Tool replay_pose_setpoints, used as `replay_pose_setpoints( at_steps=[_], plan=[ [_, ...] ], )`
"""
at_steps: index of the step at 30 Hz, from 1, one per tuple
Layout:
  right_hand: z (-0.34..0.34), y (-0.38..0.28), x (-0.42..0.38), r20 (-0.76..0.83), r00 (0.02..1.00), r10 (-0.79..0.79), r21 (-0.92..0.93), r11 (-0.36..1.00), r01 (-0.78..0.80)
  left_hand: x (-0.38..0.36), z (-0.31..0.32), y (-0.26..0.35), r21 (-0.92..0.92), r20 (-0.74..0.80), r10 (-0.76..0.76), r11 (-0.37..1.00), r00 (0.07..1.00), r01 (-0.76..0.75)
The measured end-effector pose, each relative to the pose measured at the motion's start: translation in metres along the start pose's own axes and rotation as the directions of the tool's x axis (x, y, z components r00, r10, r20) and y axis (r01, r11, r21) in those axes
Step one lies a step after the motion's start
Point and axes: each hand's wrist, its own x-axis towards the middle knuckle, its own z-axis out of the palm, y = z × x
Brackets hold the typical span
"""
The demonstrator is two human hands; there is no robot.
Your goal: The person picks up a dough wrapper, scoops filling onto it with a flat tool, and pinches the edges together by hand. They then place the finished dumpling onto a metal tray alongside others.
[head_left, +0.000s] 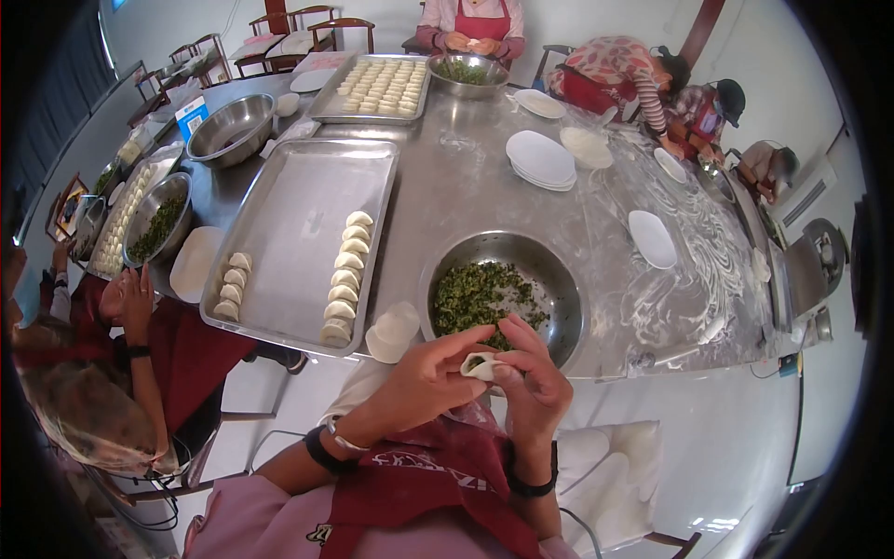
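Observation:
A partly folded dumpling (479, 366) is held between my two hands over the near rim of a steel bowl; its top gapes and dark green filling shows inside. My left hand (421, 380) pinches it from the left, while the fingers and thumb of my right hand (535, 374) grip its right side. Chopped green filling (486, 296) lies in the steel bowl (564, 279) just beyond my hands. To the left of that bowl sits a small stack of round dough wrappers (393, 330). A large metal tray (289, 200) holds two rows of folded dumplings (345, 272).
A co-worker (121, 363) sits at the left near another bowl of filling (158, 219). Across the table stand a full dumpling tray (377, 88) and a person in a red apron (480, 28). White plates (542, 160) and scattered flour (694, 270) are on the right.

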Motion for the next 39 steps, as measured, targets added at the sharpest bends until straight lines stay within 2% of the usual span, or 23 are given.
replay_pose_setpoints(
  at_steps=[1,4,7,10,13,16,19,22,28,31,34,37,39],
  plan=[
    [0.003,0.000,-0.002,-0.051,0.998,0.044,0.103,0.994,-0.039,-0.003,0.002,-0.003,-0.149,-0.023,0.011,0.989,1.000,-0.014],
    [0.012,-0.004,-0.003,-0.112,0.991,0.074,0.181,0.982,-0.053,-0.004,0.005,-0.021,-0.171,-0.082,0.058,0.983,0.995,-0.072],
    [0.014,-0.003,-0.002,-0.118,0.992,0.035,0.135,0.991,-0.018,-0.004,0.007,-0.026,-0.177,-0.105,0.111,0.976,0.988,-0.128],
    [0.012,-0.004,-0.001,-0.106,0.994,-0.025,0.041,0.999,0.030,-0.006,0.007,-0.022,0.036,-0.116,0.120,0.993,0.986,-0.116],
    [0.011,-0.005,0.000,-0.104,0.988,-0.116,-0.018,0.993,0.115,-0.007,0.007,-0.022,0.152,-0.065,0.207,0.969,0.976,-0.195],
    [0.009,0.000,-0.002,-0.079,0.982,-0.169,-0.077,0.984,0.163,-0.010,0.005,-0.023,0.166,-0.068,0.102,0.982,0.992,-0.089],
    [0.004,0.005,-0.001,-0.012,0.984,-0.180,-0.179,0.968,0.175,-0.006,0.004,-0.036,0.074,-0.110,0.117,0.991,0.987,-0.109],
    [0.010,-0.009,0.005,-0.062,0.997,-0.053,-0.080,0.996,0.048,-0.006,0.003,-0.035,0.070,-0.103,0.132,0.990,0.986,-0.125],
    [0.008,0.004,0.000,0.032,0.989,-0.143,-0.125,0.981,0.146,-0.003,0.007,-0.038,0.039,-0.081,0.122,0.992,0.989,-0.119],
    [0.010,0.006,-0.006,0.060,0.991,-0.121,-0.155,0.980,0.129,-0.005,0.006,-0.033,0.096,-0.022,0.082,0.992,0.996,-0.080],
    [0.010,0.010,-0.007,0.063,0.984,-0.169,-0.151,0.973,0.177,-0.005,0.002,-0.030,0.116,0.009,0.019,0.993,1.000,-0.019],
    [0.006,0.008,-0.004,0.107,0.984,-0.144,-0.238,0.957,0.166,-0.004,0.000,-0.032,0.057,-0.013,-0.020,0.998,1.000,0.021],
    [0.009,-0.005,0.001,0.075,0.993,-0.086,-0.178,0.979,0.099,-0.004,0.004,-0.026,0.014,-0.027,-0.007,1.000,1.000,0.007]
  ],
)
